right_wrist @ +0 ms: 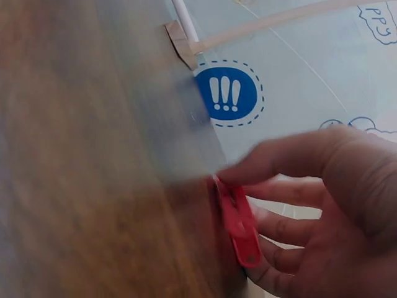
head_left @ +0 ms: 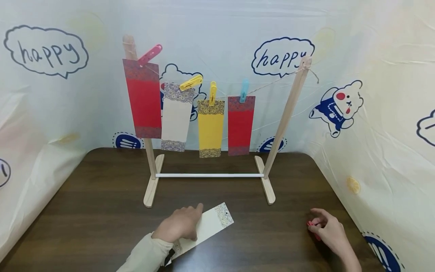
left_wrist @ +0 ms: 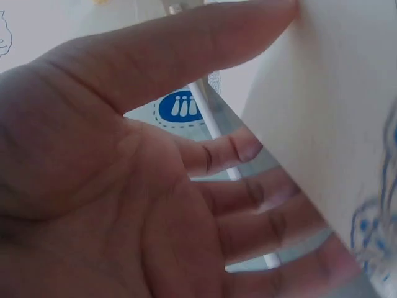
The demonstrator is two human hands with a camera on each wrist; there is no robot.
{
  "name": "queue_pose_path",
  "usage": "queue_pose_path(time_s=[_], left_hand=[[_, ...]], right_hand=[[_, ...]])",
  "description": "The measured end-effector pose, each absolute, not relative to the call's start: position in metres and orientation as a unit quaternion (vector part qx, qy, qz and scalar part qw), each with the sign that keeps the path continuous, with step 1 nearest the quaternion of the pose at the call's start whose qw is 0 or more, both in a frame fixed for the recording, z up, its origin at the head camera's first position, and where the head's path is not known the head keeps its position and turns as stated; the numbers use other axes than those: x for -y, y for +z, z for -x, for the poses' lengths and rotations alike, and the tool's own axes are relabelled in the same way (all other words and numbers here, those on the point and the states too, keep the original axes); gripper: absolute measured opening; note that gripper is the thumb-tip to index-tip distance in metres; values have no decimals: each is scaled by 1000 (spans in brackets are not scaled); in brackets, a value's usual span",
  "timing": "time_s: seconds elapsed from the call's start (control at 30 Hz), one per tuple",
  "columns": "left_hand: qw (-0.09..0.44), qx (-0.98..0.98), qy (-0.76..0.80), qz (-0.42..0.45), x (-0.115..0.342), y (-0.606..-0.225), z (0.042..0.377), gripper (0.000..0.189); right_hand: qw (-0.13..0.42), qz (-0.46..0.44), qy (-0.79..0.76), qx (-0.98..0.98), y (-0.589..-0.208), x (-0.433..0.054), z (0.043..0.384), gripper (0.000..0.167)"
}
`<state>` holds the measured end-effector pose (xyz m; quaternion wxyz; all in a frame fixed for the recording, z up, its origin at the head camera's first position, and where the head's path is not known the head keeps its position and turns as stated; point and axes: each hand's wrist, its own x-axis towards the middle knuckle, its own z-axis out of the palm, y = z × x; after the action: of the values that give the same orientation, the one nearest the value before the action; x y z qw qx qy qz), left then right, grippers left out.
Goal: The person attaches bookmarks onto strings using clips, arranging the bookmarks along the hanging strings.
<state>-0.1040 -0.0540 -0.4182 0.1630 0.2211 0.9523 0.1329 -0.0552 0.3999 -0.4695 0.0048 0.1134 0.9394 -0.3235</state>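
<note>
My left hand [head_left: 179, 225] pinches a white card [head_left: 211, 226] with patterned ends, just above the near middle of the table. In the left wrist view the thumb lies on the near face of the card and the fingers go behind its edge. Over by the table's right side, my right hand [head_left: 332, 233] holds a red clothespin [right_wrist: 239, 226] between thumb and fingers. Most of that clothespin is hidden by the hand in the head view.
A wooden stand [head_left: 287, 117] with a string across it is at the back. From the string hang a large red card [head_left: 144, 102], a white card [head_left: 176, 121], a yellow card [head_left: 210, 128] and a smaller red card [head_left: 240, 128], each under a clothespin.
</note>
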Motion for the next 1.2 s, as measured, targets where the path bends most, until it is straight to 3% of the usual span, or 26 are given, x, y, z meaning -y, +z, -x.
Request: queue_pose_path(time_s=[0.27, 0.5, 0.63, 0.93, 1.2], left_hand=[[167, -936, 171, -259, 65, -411, 110, 61], [161, -902, 241, -320, 67, -410, 119, 25], [159, -890, 271, -330, 66, -411, 122, 23], [166, -879, 322, -311, 63, -407, 123, 24], [163, -861, 355, -326, 61, -406, 124, 23]], right_hand=[[-96, -120, -344, -926, -471, -396, 54, 34], [-138, -186, -327, -916, -470, -392, 53, 39], [-170, -209, -329, -905, -468, -390, 53, 37], [-162, -130, -461, -863, -471, -388, 57, 34], [-173, -133, -466, -857, -475, -388, 60, 32]])
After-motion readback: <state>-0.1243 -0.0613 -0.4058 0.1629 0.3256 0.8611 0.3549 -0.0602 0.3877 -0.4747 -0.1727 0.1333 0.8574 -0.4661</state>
